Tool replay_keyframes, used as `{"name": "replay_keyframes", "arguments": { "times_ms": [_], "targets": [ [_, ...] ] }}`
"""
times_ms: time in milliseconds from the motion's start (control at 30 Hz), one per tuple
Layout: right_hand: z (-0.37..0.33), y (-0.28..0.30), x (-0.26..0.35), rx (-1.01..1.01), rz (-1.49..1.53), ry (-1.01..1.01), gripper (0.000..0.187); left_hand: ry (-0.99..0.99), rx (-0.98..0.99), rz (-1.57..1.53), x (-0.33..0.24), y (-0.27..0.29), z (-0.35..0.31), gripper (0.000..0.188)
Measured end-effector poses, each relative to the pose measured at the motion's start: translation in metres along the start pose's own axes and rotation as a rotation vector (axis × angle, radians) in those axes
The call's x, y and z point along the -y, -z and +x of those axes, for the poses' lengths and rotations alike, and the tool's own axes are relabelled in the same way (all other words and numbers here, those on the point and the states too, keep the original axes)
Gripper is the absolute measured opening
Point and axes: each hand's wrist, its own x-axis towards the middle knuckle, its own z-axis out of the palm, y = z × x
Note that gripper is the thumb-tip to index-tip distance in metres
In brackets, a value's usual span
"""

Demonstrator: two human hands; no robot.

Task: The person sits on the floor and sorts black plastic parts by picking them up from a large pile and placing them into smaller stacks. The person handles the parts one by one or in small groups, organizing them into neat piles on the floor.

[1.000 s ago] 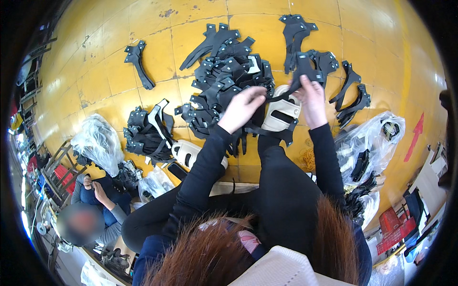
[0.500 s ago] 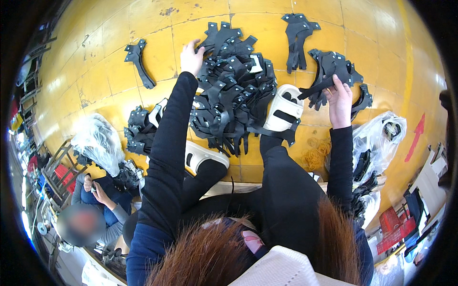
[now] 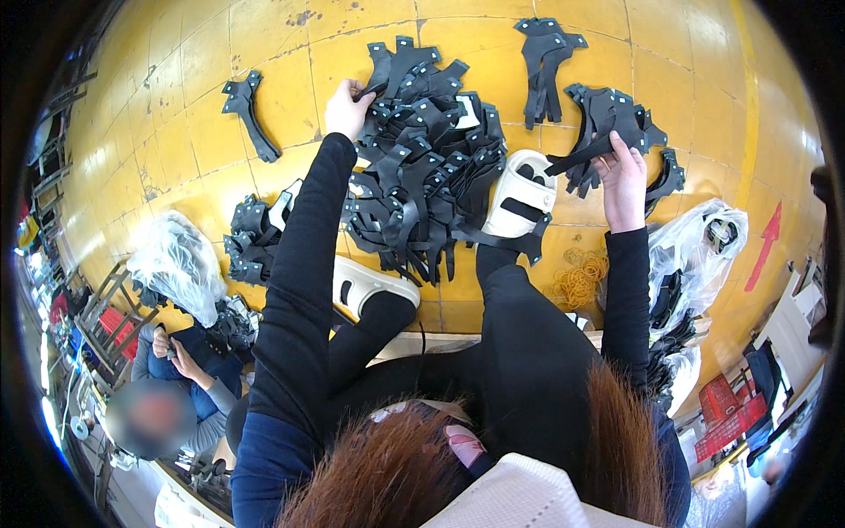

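Note:
A large heap of flat black strap pieces [image 3: 422, 167], each with small pale tags or holes at its ends, lies on the floor in front of me. At its upper left edge my left hand [image 3: 349, 111] has thumb and finger pinched on the end of one black piece. Farther right, my right hand [image 3: 625, 180] grips a dark strap piece [image 3: 583, 157] that points left, over a smaller stack of black pieces [image 3: 616, 114]. My cream sandal [image 3: 519, 198] stands between the heap and that stack, with a strap piece lying across its heel.
Other black pieces lie at the upper right [image 3: 547, 66], upper left [image 3: 253, 114] and left [image 3: 251, 242]. Clear plastic bags [image 3: 180, 264] flank me. Yellow rubber bands [image 3: 581, 275] lie near my right knee. Another person [image 3: 189, 370] sits at lower left, hands together.
My left hand has shifted slightly left and its fingers have closed more on the piece at the heap's edge. My right hand keeps hold of its strap, almost unmoved.

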Motion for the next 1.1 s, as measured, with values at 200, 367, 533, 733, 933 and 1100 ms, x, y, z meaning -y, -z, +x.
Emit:
{"name": "replay_keyframes", "arguments": {
  "times_ms": [200, 367, 533, 733, 933, 1100],
  "targets": [
    [-0.001, -0.001, -0.001, 0.018, -0.007, 0.003, 0.010, 0.044, 0.017, -0.226, 0.010, 0.011, -0.007, 0.036],
    [0.001, 0.004, -0.001, 0.001, -0.010, 0.009, 0.010, -0.176, -0.307, -0.121, 0.006, 0.009, -0.027, 0.026],
    [0.005, 0.006, -0.003, 0.022, 0.010, 0.009, 0.010, -0.136, -0.085, -0.273, -0.024, 0.008, -0.048, 0.016],
    [-0.003, -0.011, 0.002, -0.004, 0.017, -0.007, 0.005, -0.349, -0.112, 0.087, -0.033, -0.012, -0.037, 0.017],
    [-0.001, -0.003, 0.003, -0.004, 0.006, 0.004, 0.005, -0.124, -0.086, 0.219, -0.054, -0.032, -0.014, 0.016],
    [-0.006, -0.013, 0.004, -0.031, -0.017, 0.010, 0.007, -0.033, -0.066, 0.307, -0.059, -0.036, -0.011, 0.022]
  ]
}}
